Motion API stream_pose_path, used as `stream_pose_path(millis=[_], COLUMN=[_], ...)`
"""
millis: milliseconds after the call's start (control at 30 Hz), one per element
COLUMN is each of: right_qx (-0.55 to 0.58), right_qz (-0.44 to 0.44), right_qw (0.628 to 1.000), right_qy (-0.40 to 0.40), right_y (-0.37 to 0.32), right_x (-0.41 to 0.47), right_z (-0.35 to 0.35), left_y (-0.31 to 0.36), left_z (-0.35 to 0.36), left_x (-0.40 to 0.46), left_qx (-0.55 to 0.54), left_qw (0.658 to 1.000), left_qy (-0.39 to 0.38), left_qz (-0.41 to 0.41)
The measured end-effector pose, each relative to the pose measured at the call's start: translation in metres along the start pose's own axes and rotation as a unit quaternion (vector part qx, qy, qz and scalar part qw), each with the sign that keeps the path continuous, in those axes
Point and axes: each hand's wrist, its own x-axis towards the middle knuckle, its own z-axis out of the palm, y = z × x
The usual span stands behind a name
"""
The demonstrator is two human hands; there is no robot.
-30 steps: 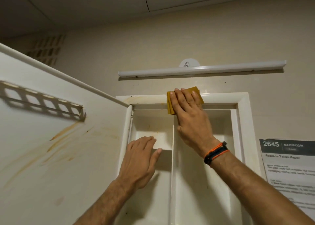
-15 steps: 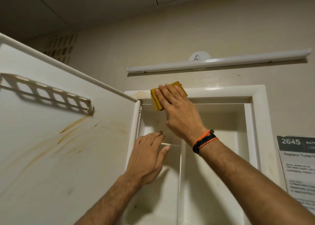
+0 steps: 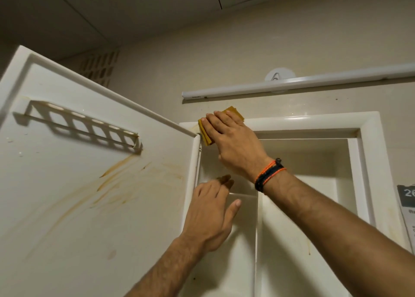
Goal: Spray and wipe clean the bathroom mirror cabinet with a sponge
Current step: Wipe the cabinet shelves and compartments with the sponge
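The white mirror cabinet [image 3: 314, 123] stands open on the wall, its frame and inner shelves showing. My right hand [image 3: 233, 144] presses a yellow sponge [image 3: 233, 113] flat against the frame's top left corner, fingers straight over it. Lower down, my left hand [image 3: 213, 213] rests with straight fingers on the small inner shelf [image 3: 247, 195] in the left compartment. The open cabinet door [image 3: 89, 195] swings out to the left, its inside streaked with brown stains. No spray bottle is in view.
A slotted white holder [image 3: 83, 126] is fixed to the door's inside. A long white tube light [image 3: 292, 84] runs along the wall just above the cabinet. A printed notice [image 3: 407, 209] hangs at the right edge. A vent grille [image 3: 98, 67] sits high on the left wall.
My right hand has slid the sponge leftward along the top of the frame to its left corner. My left hand has stayed at the small shelf. The view has shifted left.
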Motion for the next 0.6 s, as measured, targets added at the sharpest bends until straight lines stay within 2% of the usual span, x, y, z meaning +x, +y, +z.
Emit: stream_pose_path(millis=[133, 233, 400, 467, 600], right_qx=[0.004, 0.039, 0.05, 0.053, 0.05], right_qz=[-0.08, -0.132, -0.152, -0.154, -0.156], right_qw=[0.996, 0.986, 0.966, 0.964, 0.975], right_qy=[-0.031, -0.094, -0.201, -0.209, -0.151], right_y=[-0.004, 0.009, 0.014, 0.013, 0.015], right_x=[0.036, 0.054, 0.082, 0.084, 0.066], right_z=[-0.005, -0.016, -0.029, -0.032, -0.027], left_y=[-0.002, 0.0, 0.002, 0.003, 0.002], left_z=[0.001, 0.001, 0.002, 0.002, 0.002], left_x=[-0.001, 0.001, 0.0, 0.0, -0.001], left_qx=[0.02, 0.017, -0.004, -0.002, -0.001], left_qw=[1.0, 1.0, 1.0, 1.0, 1.0], left_qy=[-0.008, -0.004, 0.003, 0.003, 0.002], left_qz=[-0.002, -0.005, -0.019, -0.021, -0.023])
